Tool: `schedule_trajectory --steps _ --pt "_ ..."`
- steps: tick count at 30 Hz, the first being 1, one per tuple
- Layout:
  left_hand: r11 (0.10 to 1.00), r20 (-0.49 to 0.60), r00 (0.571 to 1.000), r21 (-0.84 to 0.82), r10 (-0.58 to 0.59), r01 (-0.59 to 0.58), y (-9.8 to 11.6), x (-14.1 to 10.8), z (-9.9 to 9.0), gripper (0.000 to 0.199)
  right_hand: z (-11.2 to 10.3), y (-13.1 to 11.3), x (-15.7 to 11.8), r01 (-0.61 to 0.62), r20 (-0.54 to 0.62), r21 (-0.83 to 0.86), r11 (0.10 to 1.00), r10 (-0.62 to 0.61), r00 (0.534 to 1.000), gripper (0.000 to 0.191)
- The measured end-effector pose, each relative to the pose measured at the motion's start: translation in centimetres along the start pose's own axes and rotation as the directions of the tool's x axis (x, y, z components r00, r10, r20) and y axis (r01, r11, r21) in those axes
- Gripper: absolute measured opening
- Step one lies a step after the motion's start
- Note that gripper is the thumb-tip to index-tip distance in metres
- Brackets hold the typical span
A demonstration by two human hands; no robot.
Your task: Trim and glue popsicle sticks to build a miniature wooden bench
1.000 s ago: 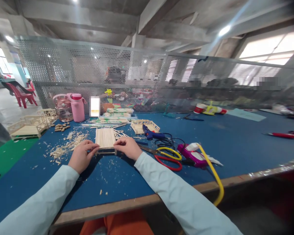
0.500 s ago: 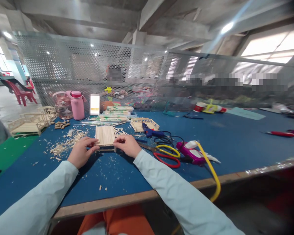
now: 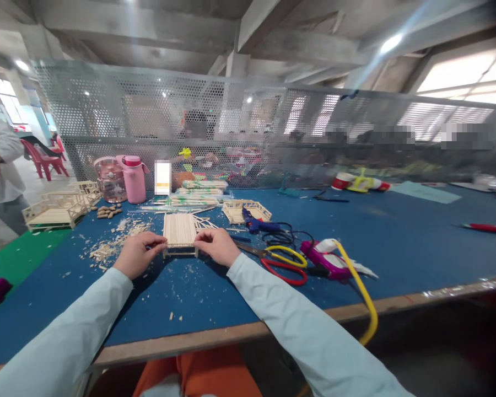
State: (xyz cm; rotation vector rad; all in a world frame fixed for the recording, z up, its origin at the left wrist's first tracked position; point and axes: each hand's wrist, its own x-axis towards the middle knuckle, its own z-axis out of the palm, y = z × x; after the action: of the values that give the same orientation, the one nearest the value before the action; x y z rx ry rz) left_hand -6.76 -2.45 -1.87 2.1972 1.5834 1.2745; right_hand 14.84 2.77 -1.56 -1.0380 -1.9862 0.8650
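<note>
Between my hands stands a small platform of pale wooden sticks [image 3: 179, 229], its top a row of sticks side by side, on short legs. My left hand [image 3: 138, 255] pinches its near left corner between thumb and fingers. At the near right corner, my right hand [image 3: 218, 246] has thumb and fingertips closed on the edge. Loose sticks [image 3: 206, 222] lie just behind it on the right. A blue glue gun [image 3: 257, 223] rests partly over a stick frame with railings [image 3: 242, 213]. Scissors [image 3: 287, 262] with yellow and red handles lie right of my right hand.
Wood scraps [image 3: 107, 251] and peanuts [image 3: 109, 210] lie to the left, near finished stick models [image 3: 53, 212]. Behind are a pink bottle [image 3: 134, 179] and bagged stick bundles [image 3: 202, 193]. A purple power strip [image 3: 328, 259] with a yellow cable sits right. A person [image 3: 0, 176] stands far left.
The view has swung slightly left, bringing more of the standing person into sight. My left thumb and fingers have drawn closer together at the platform's corner; the platform stays nearly in place.
</note>
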Motion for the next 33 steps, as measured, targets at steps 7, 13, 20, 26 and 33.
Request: schedule_trajectory --steps 7,13,20,26,33 --pt "0.996 0.004 0.996 0.023 0.088 -0.088 -0.1 0.0 0.3 0.018 -0.2 -0.1 0.1 0.008 0.003 -0.031 0.999 -0.008 1.0 0.007" --pt "0.991 0.006 0.995 0.095 0.097 -0.097 0.2 -0.2 0.5 0.017 -0.1 0.0 0.0 -0.011 -0.009 -0.014 1.0 0.011 1.0 0.007" --pt "0.987 0.034 0.994 0.124 0.102 -0.106 0.3 -0.2 0.4 0.019 -0.7 0.3 0.1 -0.05 0.072 0.057 0.997 0.046 0.996 0.007" --pt "0.985 0.034 0.993 0.132 0.11 -0.114 0.3 -0.2 0.5 0.02 -1.1 0.7 0.1 -0.1 0.162 0.177 0.979 0.071 0.984 0.015" --pt "0.979 0.035 0.99 0.152 0.135 -0.138 0.1 -0.2 0.4 0.022 -1.6 1.0 0.2 -0.027 0.11 0.184 0.983 0.007 0.994 0.024"
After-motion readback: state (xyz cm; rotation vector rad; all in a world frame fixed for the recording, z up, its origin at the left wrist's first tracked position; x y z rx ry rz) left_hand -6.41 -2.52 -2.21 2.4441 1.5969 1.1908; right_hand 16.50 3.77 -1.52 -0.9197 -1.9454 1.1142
